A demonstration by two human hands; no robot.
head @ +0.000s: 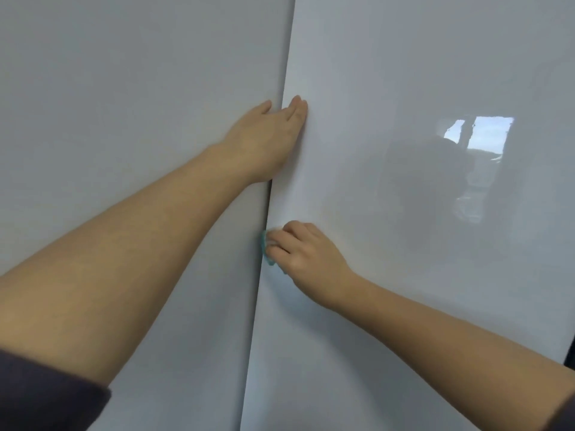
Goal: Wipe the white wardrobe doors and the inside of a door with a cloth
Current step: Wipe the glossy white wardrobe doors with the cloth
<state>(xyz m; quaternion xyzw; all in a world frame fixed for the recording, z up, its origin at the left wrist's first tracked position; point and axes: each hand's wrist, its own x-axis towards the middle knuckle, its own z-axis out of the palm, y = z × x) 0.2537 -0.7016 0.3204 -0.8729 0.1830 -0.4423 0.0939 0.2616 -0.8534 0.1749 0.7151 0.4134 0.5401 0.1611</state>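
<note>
Two glossy white wardrobe doors fill the view: the left door (124,104) and the right door (404,73), which stands slightly ajar at the seam between them. My left hand (264,138) reaches into that seam and its fingers hook round the right door's edge. Lower down, my right hand (305,253) holds a small teal and white cloth (267,247) and presses it against the right door's left edge. Most of the cloth is hidden under my fingers.
A bright window and dark room shapes are reflected in the right door (476,135). A dark strip (571,353) shows past the door's right edge. Dark sleeves cover both of my upper arms.
</note>
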